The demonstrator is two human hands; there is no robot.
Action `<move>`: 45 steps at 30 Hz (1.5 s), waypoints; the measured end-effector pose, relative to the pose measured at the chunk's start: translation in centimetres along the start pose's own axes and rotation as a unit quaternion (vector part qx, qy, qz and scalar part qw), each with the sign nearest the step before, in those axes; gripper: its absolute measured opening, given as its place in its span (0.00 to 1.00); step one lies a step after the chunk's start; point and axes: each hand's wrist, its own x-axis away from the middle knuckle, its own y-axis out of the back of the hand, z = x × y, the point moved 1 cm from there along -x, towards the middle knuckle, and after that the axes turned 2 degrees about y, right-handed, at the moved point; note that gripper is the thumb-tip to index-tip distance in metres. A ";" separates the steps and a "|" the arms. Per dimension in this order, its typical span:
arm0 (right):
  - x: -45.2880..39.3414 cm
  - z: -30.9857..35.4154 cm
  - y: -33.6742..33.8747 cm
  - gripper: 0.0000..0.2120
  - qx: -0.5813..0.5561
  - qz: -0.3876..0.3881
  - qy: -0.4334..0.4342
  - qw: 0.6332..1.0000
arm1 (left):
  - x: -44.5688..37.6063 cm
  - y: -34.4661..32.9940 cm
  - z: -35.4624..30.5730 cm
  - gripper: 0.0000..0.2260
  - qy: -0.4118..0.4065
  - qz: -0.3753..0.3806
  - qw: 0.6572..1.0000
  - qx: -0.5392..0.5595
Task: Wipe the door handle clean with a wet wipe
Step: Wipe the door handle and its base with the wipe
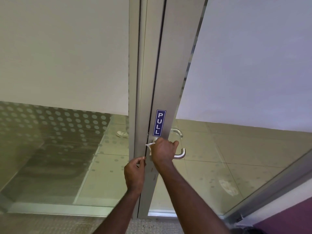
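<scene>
Head view of a glass door with an aluminium stile [167, 81]. The right hand [163, 152] is closed around the near door handle [180, 153], a metal lever whose curved free end projects to the right of the knuckles. A white wet wipe [149, 145] is clamped between that hand and the lever; its crumpled corner protrudes on the hand's left side. The left hand [135, 173], just below and to the left, has its fingertips pinched together near the stile edge; whether they hold anything cannot be told. Count: two hands, one wipe, one blue PULL sign [159, 122] above the handle, and a second lever [177, 132] visible behind the glass.
</scene>
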 end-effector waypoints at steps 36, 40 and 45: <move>1.3 -12.1 -1.2 0.11 0.086 -0.098 0.363 0.923 | -1.0 -0.8 -0.4 0.12 -0.104 -0.002 0.994 -0.030; 1.1 -15.0 -1.6 0.17 0.089 -0.086 0.391 0.912 | -1.2 0.7 -0.6 0.12 -0.103 -0.012 0.994 -0.026; 1.0 -17.4 -2.5 0.19 0.065 -0.109 0.351 0.928 | -1.7 2.0 0.0 0.11 -0.096 -0.027 0.995 -0.030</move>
